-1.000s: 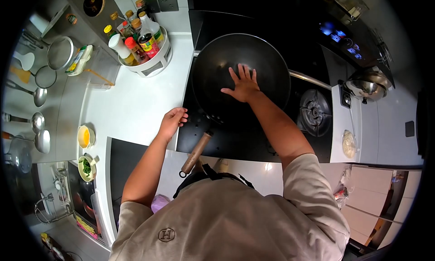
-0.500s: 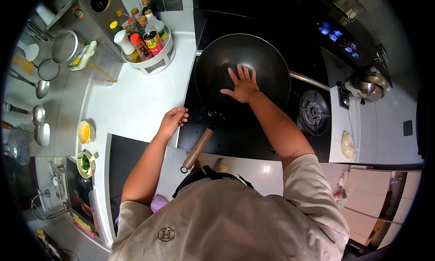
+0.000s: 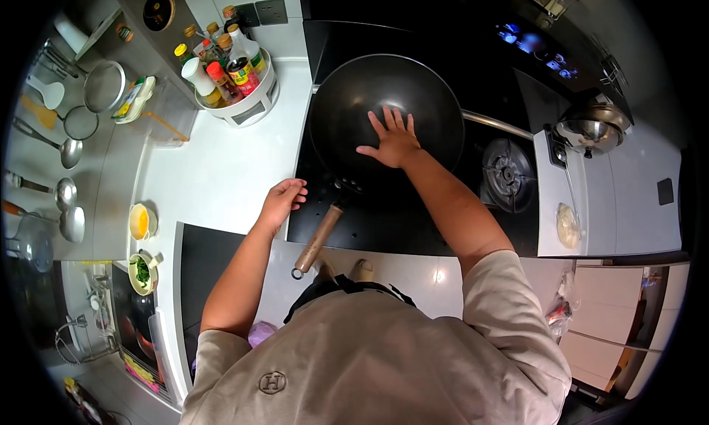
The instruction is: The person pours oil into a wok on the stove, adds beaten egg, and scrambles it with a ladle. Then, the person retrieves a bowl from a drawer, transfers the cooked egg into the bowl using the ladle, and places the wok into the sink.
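Note:
A dark wok (image 3: 347, 93) with a wooden handle (image 3: 319, 242) pointing toward me sits on the black cooktop (image 3: 399, 229). My right hand (image 3: 396, 143) is spread palm down over the wok's inside; whether it touches the metal I cannot tell. By the cooktop's left edge, my left hand (image 3: 284, 202) hangs with its fingers loosely curled, and nothing shows in them. The wok handle lies just right of that hand.
A white round rack (image 3: 258, 100) holds several sauce bottles at the back left. Farther left stand a bowl of yellow liquid (image 3: 139, 222) and a bowl of chopped greens (image 3: 142, 271). A second burner (image 3: 509, 174) lies right of the wok. Ladles and strainers hang on the left wall.
The view has shifted slightly, so the wok and cooktop appear a little farther left. Both hands keep nearly the same pose, the right one still spread over the wok.

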Motion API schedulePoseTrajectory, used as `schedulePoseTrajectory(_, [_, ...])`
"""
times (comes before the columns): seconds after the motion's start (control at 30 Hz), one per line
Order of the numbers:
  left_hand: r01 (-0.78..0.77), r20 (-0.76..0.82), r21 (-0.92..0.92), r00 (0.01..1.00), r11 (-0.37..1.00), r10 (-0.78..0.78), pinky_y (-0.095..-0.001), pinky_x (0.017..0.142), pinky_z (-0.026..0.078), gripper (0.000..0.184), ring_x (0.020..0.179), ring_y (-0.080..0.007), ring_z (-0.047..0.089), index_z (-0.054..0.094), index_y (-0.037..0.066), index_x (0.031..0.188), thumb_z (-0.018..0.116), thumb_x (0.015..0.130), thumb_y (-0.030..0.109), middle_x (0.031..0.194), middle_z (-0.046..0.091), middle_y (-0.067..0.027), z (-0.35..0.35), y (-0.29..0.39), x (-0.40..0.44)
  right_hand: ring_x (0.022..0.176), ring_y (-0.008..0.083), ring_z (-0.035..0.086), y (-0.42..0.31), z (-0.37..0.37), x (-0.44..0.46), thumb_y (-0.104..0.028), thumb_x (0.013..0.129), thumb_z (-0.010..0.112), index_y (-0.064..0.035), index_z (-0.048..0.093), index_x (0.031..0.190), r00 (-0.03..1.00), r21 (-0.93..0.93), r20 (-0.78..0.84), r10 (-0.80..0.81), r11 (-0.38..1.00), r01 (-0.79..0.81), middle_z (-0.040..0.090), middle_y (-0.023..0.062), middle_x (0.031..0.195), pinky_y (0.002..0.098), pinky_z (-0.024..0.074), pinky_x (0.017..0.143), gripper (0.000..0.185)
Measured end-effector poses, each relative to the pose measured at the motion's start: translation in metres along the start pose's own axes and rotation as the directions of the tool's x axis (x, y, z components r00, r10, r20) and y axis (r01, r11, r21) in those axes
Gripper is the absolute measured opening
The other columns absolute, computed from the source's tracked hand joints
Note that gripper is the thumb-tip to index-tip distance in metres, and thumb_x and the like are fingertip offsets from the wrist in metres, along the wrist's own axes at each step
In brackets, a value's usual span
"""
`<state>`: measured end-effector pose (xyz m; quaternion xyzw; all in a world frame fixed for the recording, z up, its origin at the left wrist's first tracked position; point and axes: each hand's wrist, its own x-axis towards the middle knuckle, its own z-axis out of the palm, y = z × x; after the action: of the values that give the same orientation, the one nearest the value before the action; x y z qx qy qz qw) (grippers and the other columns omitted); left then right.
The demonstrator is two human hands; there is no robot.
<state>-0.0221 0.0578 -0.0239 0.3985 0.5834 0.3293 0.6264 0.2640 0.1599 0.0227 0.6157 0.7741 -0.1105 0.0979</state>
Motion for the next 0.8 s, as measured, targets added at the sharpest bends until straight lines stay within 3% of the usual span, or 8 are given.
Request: schedulePoseTrajectory(0.8, [0.026,0.007,-0.022,1.000,0.999,-0.026,-0.0218,0.071,0.047,0.024,0.078,-0.0057,0.058,0.064,0.009,0.110,0.051,0.097,0.025,0.091,0.065,0.0024,-0.003,-0.007,0.010,0.146,0.0343,-0.002,0.003,0.005,0.010,-0.075,0.085,0.037,-0.0187,0.008,0.153,1.000,0.028,0.025,0.003,1.000,-0.004,-0.001,0.0179,0.158,0.0532,-0.0019,0.115,0.093])
